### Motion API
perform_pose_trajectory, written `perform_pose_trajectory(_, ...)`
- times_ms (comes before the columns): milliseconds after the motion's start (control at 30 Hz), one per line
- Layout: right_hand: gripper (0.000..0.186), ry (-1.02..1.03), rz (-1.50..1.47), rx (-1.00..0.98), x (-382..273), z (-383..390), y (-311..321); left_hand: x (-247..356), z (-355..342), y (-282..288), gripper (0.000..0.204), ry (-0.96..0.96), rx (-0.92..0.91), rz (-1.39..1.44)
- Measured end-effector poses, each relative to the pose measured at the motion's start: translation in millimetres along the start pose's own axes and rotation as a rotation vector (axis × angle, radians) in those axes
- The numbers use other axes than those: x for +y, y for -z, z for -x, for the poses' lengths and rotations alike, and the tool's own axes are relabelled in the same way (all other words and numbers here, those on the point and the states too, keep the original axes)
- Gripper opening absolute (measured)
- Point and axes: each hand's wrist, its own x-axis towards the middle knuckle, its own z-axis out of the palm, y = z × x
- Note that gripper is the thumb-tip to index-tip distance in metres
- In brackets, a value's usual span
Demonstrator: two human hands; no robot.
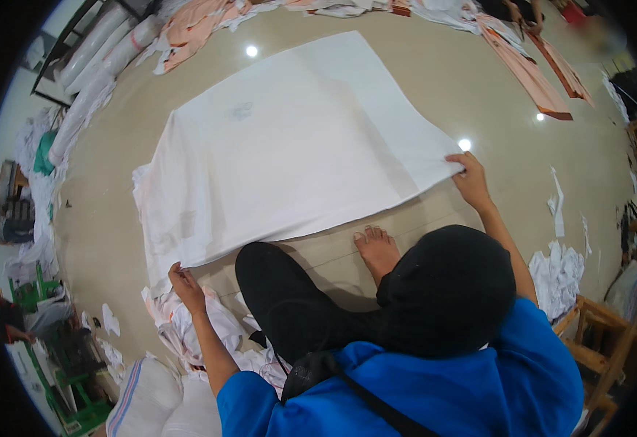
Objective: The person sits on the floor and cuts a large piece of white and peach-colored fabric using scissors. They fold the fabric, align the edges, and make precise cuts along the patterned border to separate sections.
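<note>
A large white sheet of fabric (pixel 289 146) lies spread over the tiled floor in front of me, with a faint bluish mark near its upper left. Its near edge is lifted between my two hands. At the lower left corner my left hand (pixel 186 288) is closed on the edge, thumb and fingers pinching it. Far to the right, my right hand (pixel 471 180) pinches the opposite corner. Between the hands the edge runs just beyond my bent left knee. Crumpled white and peach cloth (pixel 202 328) lies below my left hand.
Rolls wrapped in plastic (pixel 96 51) stand at the far left. Peach and white fabric (pixel 202 29) is heaped along the back. Another person's hands (pixel 529 25) are at the far right, by peach strips (pixel 526 73). White sacks (pixel 151 400) and a wooden frame (pixel 595 335) flank me.
</note>
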Motion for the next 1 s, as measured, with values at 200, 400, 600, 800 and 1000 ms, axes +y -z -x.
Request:
perform_pose_trajectory(200,0.033,-0.063,-0.018,-0.002,4.5,36.4,28.7,18.1,27.0,50.2,0.023,-0.053,-0.052,-0.112)
perform_pose_trajectory(400,0.021,0.123,-0.043,-0.017,-3.2,72.2,68.6,27.7,32.6,96.6,0.015,-0.12,0.047,-0.242)
perform_pose_trajectory(600,0.018,-0.227,-0.198,-0.133,-1.5,23.4,55.5,26.9,-35.2,82.2,0.02,-0.151,0.006,-0.183)
perform_pose_trajectory(800,0.029,-0.207,-0.16,0.011,38.3,-73.2,-49.1,2.5,-125.1,-7.6,0.02,-0.198,-0.148,-0.117)
perform_pose_trajectory(1000,0.027,-0.229,0.058,0.04,70.7,-135.9,-112.6,-30.2,-177.8,-86.3,0.02,-0.116,-0.339,-0.197)
